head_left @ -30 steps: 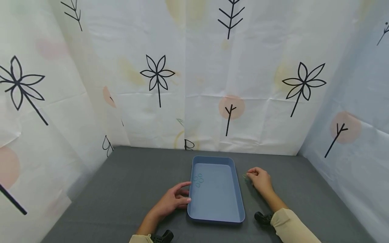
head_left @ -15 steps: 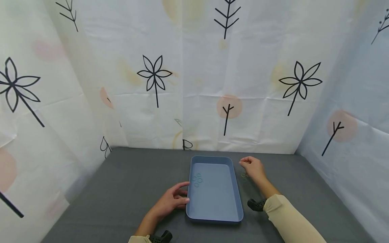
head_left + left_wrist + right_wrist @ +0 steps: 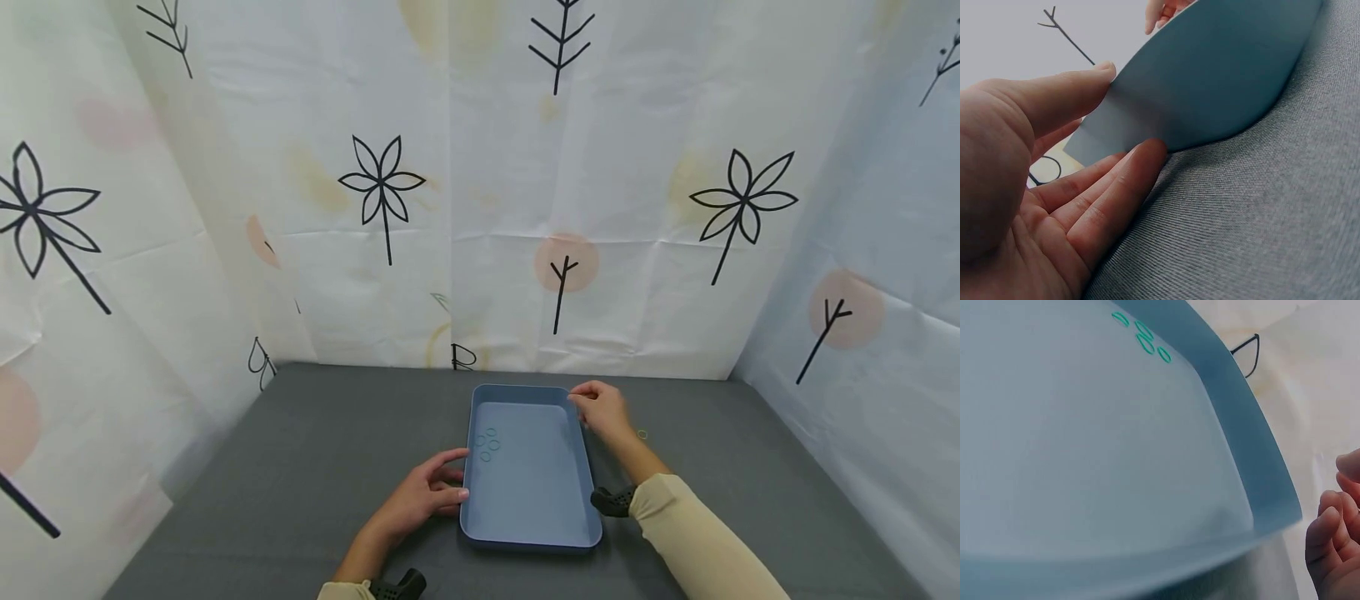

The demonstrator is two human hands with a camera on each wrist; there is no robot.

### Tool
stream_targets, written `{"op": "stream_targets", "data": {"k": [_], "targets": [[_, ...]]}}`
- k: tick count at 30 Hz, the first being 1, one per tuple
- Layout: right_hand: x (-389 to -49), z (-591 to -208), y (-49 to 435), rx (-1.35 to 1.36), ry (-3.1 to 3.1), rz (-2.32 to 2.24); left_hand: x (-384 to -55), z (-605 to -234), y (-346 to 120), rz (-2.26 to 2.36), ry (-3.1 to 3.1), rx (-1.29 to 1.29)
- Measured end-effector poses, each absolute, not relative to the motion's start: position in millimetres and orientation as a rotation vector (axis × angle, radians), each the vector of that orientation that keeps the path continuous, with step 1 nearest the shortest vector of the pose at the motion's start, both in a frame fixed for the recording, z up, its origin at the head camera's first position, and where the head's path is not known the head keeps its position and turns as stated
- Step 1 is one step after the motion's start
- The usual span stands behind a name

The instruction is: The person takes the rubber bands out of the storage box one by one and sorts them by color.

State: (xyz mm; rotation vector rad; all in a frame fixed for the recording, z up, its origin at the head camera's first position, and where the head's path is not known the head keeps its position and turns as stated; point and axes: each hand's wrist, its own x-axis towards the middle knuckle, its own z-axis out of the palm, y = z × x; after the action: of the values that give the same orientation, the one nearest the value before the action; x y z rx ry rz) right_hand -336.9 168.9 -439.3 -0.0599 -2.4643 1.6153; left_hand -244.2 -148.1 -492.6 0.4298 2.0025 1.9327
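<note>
A shallow blue tray (image 3: 525,475) lies on the grey table, with several small green rings (image 3: 1145,342) flat inside it near its left wall. My left hand (image 3: 420,496) touches the tray's left side. In the left wrist view, its thumb (image 3: 1079,94) and lightly bent fingers (image 3: 1116,200) rest against the outer wall. My right hand (image 3: 603,412) is at the tray's far right corner, thumb and forefinger brought together. Whether anything is between those fingertips is too small to tell. A small yellowish ring (image 3: 642,434) lies on the table beside the right forearm.
The grey table (image 3: 360,433) extends around the tray. White sheets (image 3: 495,167) printed with black plant drawings stand at the back and on both sides. A black wrist device (image 3: 613,502) on the right arm is close to the tray's right wall.
My right hand has moved from the small rings on the table, away and leftward to the tray's far right corner. The yellowish ring now shows right of the forearm. The left hand stays at the tray.
</note>
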Motion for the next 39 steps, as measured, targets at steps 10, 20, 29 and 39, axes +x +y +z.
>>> {"op": "stream_targets", "data": {"k": [10,20,29,39], "targets": [[-339,-443,152,0.006,-2.477,1.684,-244,-493,-148,1.931,2.01,0.433],[-341,-443,135,0.064,-2.526,1.642,-243,-491,-148,1.934,2.007,0.43],[-337,-443,122,0.126,-2.595,1.557,-244,-493,-148,1.942,1.997,0.43],[-335,-447,107,0.208,-2.66,1.576,-245,-494,-147,1.941,1.997,0.416]]}}
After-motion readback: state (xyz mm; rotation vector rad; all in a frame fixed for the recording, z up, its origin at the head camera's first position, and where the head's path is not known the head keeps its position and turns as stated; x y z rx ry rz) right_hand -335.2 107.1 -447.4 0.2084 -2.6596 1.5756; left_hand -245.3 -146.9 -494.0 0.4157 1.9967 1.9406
